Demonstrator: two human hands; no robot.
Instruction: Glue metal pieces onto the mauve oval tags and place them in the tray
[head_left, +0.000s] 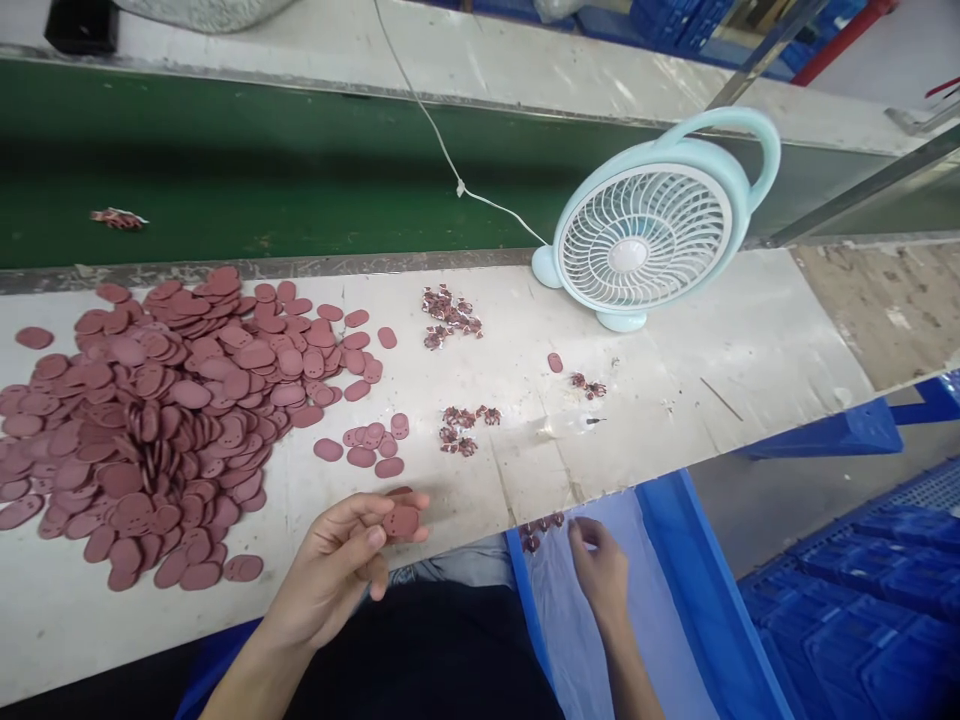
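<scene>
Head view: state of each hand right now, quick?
Left hand: closed, fingers and thumb pinching at least one reddish oval piece.
Right hand: fingers curled over the blue bin; cannot tell if it grips anything.

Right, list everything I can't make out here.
All in the head view:
- Left hand: how many discs it holds; fingers and overlap hide them.
- Right hand: whether it holds anything; too small.
- Heap: lower discs, buried.
- Cord: far end, cut off by top edge.
- Clusters: details, too small.
</scene>
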